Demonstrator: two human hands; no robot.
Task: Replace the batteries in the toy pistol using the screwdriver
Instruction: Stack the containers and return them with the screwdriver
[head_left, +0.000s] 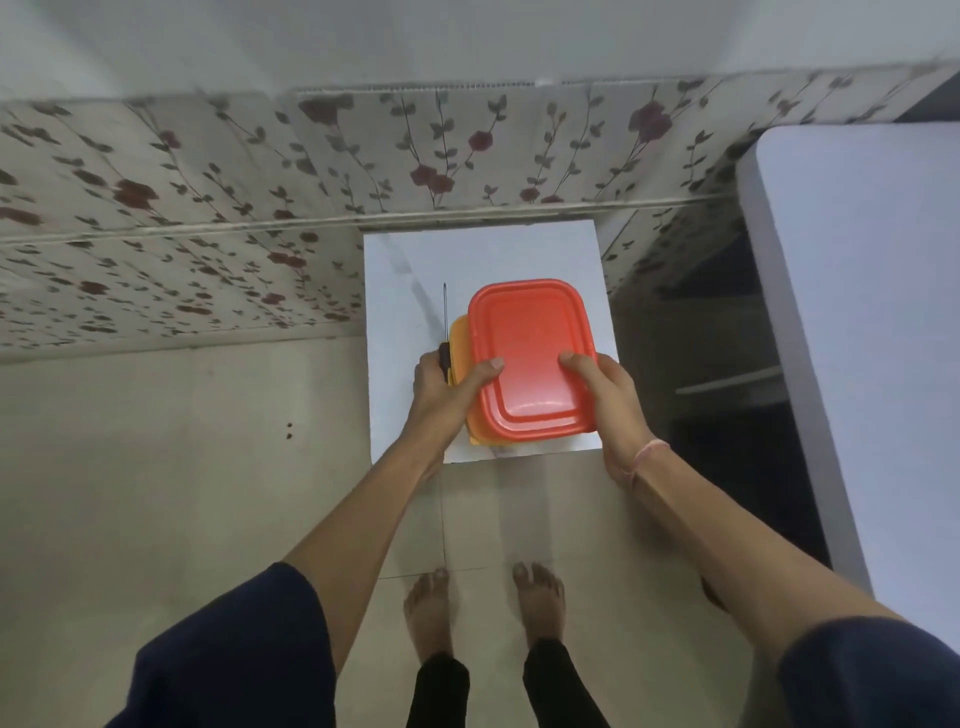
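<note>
Your red lid (532, 358) covers the orange box (460, 338), so only a strip of the box shows at its left and near sides, and its inside is hidden from you. Your left hand (444, 395) hides most of the screwdriver (444, 317) handle, and the shaft is too thin to read its tip. That hand's fingers and those of your right hand (605, 400) go under the box, out of sight. The white slab (857, 312) on the right runs off the edge.
</note>
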